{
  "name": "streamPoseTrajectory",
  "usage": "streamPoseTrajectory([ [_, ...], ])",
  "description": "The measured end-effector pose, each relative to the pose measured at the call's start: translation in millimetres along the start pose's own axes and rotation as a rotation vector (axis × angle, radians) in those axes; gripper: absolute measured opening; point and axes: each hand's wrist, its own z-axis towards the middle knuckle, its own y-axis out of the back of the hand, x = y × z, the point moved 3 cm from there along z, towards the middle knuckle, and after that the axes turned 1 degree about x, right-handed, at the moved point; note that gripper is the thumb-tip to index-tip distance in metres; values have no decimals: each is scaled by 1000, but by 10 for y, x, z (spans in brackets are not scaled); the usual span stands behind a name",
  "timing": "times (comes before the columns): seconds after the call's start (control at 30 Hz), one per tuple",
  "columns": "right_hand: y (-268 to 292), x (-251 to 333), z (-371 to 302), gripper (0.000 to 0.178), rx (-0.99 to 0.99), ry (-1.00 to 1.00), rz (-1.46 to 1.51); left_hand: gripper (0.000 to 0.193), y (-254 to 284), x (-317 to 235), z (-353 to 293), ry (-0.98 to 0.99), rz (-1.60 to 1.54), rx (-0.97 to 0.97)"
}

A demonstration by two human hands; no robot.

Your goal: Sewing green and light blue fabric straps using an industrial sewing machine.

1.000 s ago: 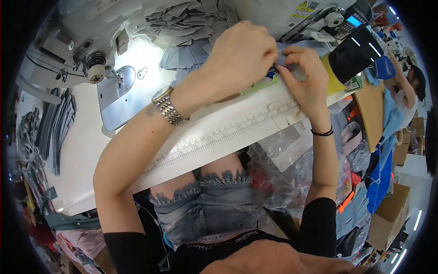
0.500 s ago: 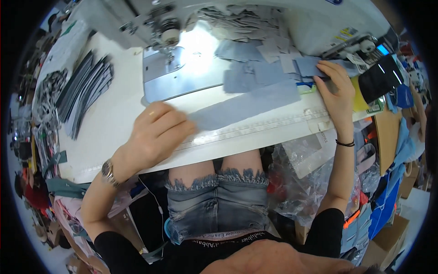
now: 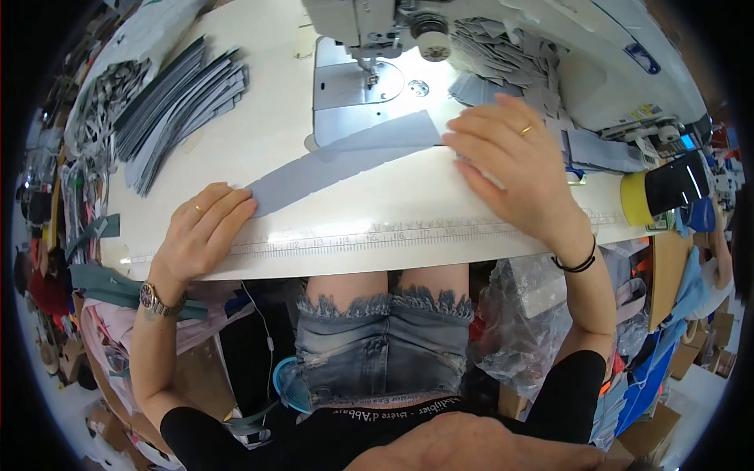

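A long blue-grey fabric strip lies slantwise across the white table, its upper edge over the metal plate of the sewing machine. My left hand grips the strip's left end between thumb and fingers, low over the table near its front edge. At the other end, my right hand hovers with thumb and fingers apart. Its fingertips are beside the strip's right end and slightly blurred; whether they touch it I cannot tell. The needle and presser foot stand just beyond the strip.
A fanned stack of dark and grey strips lies at the left. Small grey fabric pieces are heaped behind the machine head. Further blue-grey pieces lie at the right, near a black phone-like slab on a yellow holder. A printed ruler runs along the table's front.
My left hand has moved left and down, drawing the strip leftward across the table. My right hand has left the pieces at the right and come to the strip's right end. The view has shifted.
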Motion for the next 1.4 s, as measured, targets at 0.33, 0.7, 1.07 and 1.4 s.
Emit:
streamPoseTrajectory([
  [0.33, -395, 317, 13, 37, 215, -35, -82, 30, -33, 196, -70, -37, 145, 48],
  [0.7, 72, -243, -65, 32, 44, -211, -183, 22, -190, -101, 1026, -72, -87, -230],
  [1.07, -167, -438, -204, 32, 0, -299, -151, 20, -1005, -166, 2302, -75, -104, 2],
  [1.4, -159, -444, -210, 30, 6, -314, -144, 13, -1044, -108, 2338, -76, -102, -147],
])
